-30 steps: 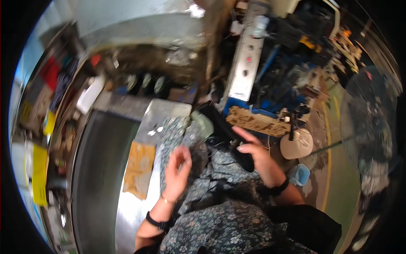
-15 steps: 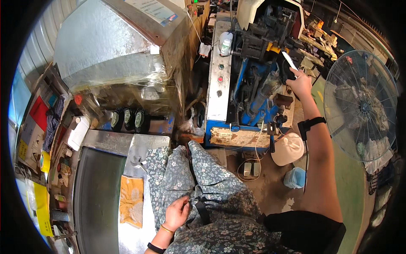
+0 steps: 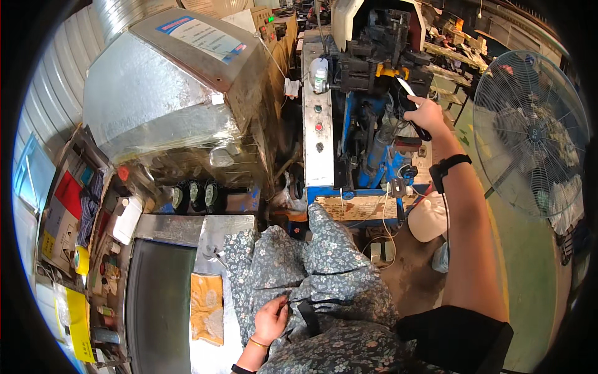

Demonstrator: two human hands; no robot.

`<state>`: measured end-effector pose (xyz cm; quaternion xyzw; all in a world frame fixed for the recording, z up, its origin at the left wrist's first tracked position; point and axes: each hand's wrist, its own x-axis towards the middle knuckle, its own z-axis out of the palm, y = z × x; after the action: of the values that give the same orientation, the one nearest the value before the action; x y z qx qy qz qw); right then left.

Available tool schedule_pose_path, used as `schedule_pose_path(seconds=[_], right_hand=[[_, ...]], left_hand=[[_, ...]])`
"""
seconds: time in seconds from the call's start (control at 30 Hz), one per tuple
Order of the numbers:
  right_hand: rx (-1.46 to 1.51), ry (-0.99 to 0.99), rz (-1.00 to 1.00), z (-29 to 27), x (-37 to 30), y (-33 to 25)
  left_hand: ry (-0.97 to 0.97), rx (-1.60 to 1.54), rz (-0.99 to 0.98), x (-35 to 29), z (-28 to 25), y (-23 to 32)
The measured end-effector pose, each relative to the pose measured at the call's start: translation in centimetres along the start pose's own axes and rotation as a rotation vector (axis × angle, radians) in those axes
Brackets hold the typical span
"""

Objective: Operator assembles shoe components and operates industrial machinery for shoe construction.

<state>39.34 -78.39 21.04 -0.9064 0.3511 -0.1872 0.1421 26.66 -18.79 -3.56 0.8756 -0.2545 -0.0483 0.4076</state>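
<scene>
My right hand (image 3: 428, 117) reaches far out over a blue machine with black metal parts (image 3: 377, 128). Its fingers are closed round a slim white blade-like tool (image 3: 406, 87), whose tip points up and left toward a yellow part (image 3: 387, 71) on the machine's head. The tool's exact kind does not show. My left hand (image 3: 271, 321) lies at my lap against the dark floral apron (image 3: 339, 280), its fingers curled; whatever they may hold is hidden.
A large metal hood (image 3: 162, 93) stands left of the machine, with a dark conveyor belt (image 3: 159, 305) nearer me. An orange cloth (image 3: 207, 308) lies beside the belt. A standing fan (image 3: 532, 134) is at the right. A whitish jug (image 3: 428, 218) and a cable sit below the machine.
My view has shifted slightly. The right hand, still holding the white tool, has moved a little left and closer to the machine's yellow part. The left hand stays at my lap.
</scene>
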Motion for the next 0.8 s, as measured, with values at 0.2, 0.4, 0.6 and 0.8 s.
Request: schedule_pose_path(seconds=[0.2, 0.4, 0.6, 0.8], right_hand=[[-0.142, 0.011, -0.138, -0.2, 0.7, 0.7], [-0.247, -0.025, -0.086, 0.0, 0.2, -1.8], [-0.194, -0.032, -0.12, -0.2, 2.2, -1.0], [0.855, -0.142, 0.013, 2.1, 2.4, 5.2]], left_hand=[[0.001, -0.019, -0.013, 0.3, 0.3, -0.1], [-0.016, 0.056, 0.015, 0.8, 0.2, 0.3], [-0.005, -0.051, -0.036, 0.4, -0.1, 0.1], [0.019, -0.119, -0.062, 0.2, -0.3, -0.9]])
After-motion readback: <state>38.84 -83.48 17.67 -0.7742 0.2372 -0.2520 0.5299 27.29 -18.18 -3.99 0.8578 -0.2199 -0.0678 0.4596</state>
